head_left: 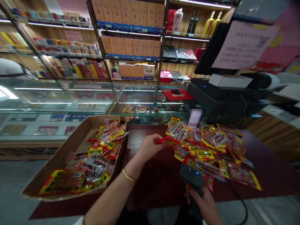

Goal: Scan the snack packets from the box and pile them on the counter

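Observation:
My left hand (152, 145), with a gold bangle at the wrist, pinches the red edge of a snack packet (171, 141) at the left side of a heap. My right hand (202, 200) is wrapped round the handle of a black barcode scanner (192, 176), which shows a small blue light and trails a cable. The heap of red and yellow snack packets (206, 153) lies on the dark red tabletop (150, 187). To the left, a shallow cardboard box (70, 140) holds several similar packets (93, 165).
Behind the table stands a glass display counter (140, 93) bearing a red mouse pad (178, 94). A monitor (213, 47) with a paper sheet and a black till unit (206, 93) stand at the right. Shelves of boxed goods (131, 47) line the back wall.

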The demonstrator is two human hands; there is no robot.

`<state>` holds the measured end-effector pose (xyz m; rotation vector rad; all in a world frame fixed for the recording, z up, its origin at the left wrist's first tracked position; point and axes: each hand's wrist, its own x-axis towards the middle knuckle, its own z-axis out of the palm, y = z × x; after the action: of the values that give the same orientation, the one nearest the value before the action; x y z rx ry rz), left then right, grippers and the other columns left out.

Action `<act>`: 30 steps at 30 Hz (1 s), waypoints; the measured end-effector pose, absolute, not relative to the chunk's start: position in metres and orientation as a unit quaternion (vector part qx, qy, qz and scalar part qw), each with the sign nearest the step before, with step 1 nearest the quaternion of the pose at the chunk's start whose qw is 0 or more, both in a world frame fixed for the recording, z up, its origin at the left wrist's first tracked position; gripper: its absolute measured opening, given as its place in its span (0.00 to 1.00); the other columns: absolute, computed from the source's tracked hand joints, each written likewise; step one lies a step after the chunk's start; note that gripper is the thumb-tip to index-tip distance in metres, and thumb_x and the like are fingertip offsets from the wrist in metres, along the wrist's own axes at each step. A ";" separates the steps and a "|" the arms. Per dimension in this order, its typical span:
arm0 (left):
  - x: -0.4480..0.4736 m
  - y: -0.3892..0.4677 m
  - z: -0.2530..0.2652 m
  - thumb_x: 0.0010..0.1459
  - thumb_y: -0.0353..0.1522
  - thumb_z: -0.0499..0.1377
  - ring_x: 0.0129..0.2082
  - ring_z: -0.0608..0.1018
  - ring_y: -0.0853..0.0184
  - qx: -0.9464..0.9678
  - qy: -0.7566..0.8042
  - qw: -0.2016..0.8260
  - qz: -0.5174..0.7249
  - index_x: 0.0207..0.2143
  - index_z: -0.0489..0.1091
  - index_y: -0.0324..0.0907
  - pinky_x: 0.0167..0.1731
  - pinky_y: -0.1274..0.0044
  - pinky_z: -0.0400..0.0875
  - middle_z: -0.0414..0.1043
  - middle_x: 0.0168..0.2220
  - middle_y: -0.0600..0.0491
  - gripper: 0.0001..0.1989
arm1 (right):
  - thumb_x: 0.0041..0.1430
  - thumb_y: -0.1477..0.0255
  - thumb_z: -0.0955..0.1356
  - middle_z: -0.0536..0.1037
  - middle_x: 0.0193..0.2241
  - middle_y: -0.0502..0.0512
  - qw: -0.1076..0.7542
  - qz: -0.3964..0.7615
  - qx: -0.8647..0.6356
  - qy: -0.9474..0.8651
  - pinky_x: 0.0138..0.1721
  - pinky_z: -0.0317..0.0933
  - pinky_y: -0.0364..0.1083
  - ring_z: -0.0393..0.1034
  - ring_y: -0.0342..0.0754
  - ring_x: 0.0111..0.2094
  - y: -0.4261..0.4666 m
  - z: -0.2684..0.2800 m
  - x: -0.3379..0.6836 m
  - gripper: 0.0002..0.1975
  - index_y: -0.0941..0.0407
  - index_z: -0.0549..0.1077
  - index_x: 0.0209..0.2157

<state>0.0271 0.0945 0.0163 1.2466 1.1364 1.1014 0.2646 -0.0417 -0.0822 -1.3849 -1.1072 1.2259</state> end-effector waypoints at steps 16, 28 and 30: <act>0.028 0.117 -0.052 0.48 0.32 0.66 0.27 0.78 0.67 0.268 0.453 0.657 0.540 0.39 0.74 0.41 0.28 0.77 0.74 0.78 0.32 0.54 0.14 | 0.57 0.44 0.68 0.79 0.19 0.55 0.363 0.284 -0.694 -0.553 0.37 0.72 0.48 0.78 0.56 0.26 -0.063 -0.056 0.249 0.27 0.54 0.80 0.27; 0.034 0.117 -0.057 0.44 0.33 0.69 0.27 0.76 0.70 0.256 0.435 0.628 0.593 0.38 0.74 0.41 0.29 0.80 0.71 0.78 0.30 0.55 0.16 | 0.60 0.43 0.65 0.79 0.16 0.55 0.293 0.270 -0.685 -0.610 0.27 0.70 0.46 0.76 0.54 0.20 -0.068 -0.027 0.258 0.28 0.52 0.80 0.27; 0.035 0.118 -0.057 0.43 0.34 0.70 0.27 0.76 0.70 0.261 0.430 0.622 0.600 0.36 0.75 0.41 0.29 0.80 0.70 0.77 0.29 0.55 0.16 | 0.60 0.42 0.64 0.79 0.16 0.55 0.289 0.266 -0.691 -0.607 0.27 0.70 0.47 0.76 0.55 0.20 -0.072 -0.023 0.261 0.29 0.51 0.79 0.25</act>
<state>0.0345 0.1184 -0.0569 0.5989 0.9890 1.3780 0.2611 -0.0719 -0.0235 -1.8442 -1.6185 0.7099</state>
